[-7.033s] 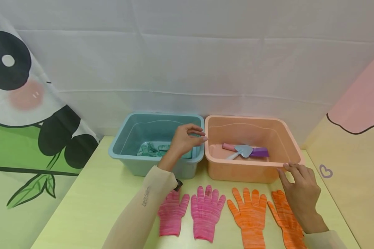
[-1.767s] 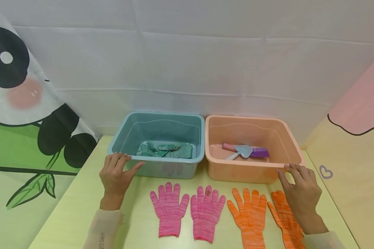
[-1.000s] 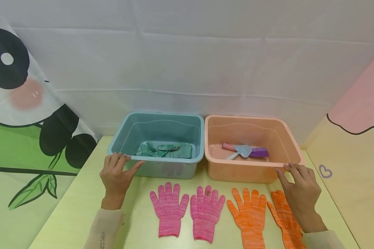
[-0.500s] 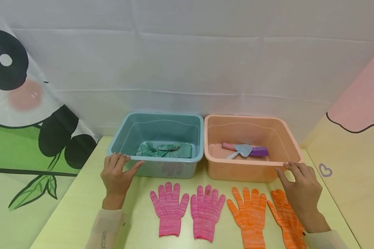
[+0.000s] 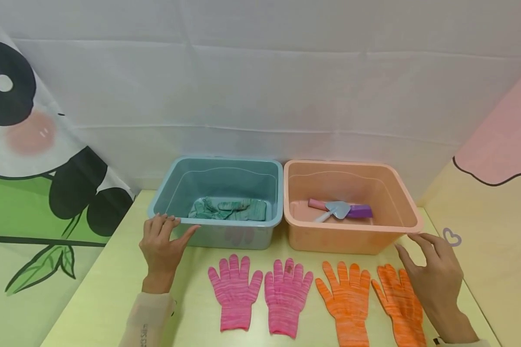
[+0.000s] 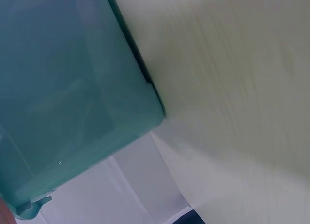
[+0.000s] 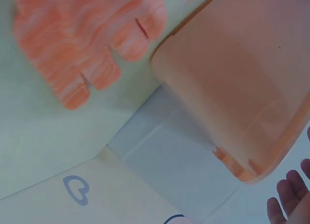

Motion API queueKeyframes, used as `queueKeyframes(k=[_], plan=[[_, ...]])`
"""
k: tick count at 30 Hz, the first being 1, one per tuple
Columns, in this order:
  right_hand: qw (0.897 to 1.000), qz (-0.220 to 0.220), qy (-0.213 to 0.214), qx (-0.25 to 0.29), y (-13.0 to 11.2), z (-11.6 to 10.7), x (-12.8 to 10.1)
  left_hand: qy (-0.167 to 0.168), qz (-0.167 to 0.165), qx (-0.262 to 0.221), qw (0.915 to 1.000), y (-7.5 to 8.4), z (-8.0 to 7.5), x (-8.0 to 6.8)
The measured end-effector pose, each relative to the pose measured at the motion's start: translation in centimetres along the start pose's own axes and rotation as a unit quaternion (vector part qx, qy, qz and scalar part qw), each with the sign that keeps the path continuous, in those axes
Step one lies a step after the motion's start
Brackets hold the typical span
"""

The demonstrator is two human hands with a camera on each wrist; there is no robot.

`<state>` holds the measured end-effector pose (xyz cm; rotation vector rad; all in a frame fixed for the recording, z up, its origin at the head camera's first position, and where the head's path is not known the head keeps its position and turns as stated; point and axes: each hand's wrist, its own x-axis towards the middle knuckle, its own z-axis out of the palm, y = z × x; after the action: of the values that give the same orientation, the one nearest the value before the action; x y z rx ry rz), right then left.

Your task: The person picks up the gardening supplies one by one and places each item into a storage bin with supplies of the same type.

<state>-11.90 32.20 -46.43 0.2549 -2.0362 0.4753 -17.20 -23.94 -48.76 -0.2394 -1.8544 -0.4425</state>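
The left hand rests at the near left corner of one tub, which holds a crumpled pair of gloves; to that hand's right a second tub stands touching the first, with a small shovel and a block lying in it. The right hand hovers just off the second tub's near right corner, above the outermost of four gloves laid flat in a row on the table. That row runs before both tubs, between the two hands.
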Motion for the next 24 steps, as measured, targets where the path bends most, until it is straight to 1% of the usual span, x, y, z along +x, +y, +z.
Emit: queueKeyframes(k=[6, 13, 15, 21, 24], plan=[[1.0, 0.011, -0.018, 0.001, 0.4, -1.3, -1.7, -0.001, -0.001, 0.001, 1.0, -0.1, 0.1, -0.2], [0.996, 0.062, -0.063, 0.03, 0.3, -2.4, -2.9, 0.004, 0.0, 0.0, 1.0, -0.1, 0.3, -0.3], [0.994, 0.075, -0.066, 0.041, 0.3, -2.6, -3.2, 0.006, 0.001, -0.001, 1.0, -0.2, 0.3, -0.4], [0.985, 0.132, -0.094, 0.059, -0.4, -3.5, -3.4, 0.008, 0.001, -0.002, 1.0, -0.3, 0.4, -0.5], [0.975, 0.185, -0.11, 0.06, -0.9, -3.8, -3.4, 0.008, 0.0, -0.002, 1.0, -0.3, 0.4, -0.6]])
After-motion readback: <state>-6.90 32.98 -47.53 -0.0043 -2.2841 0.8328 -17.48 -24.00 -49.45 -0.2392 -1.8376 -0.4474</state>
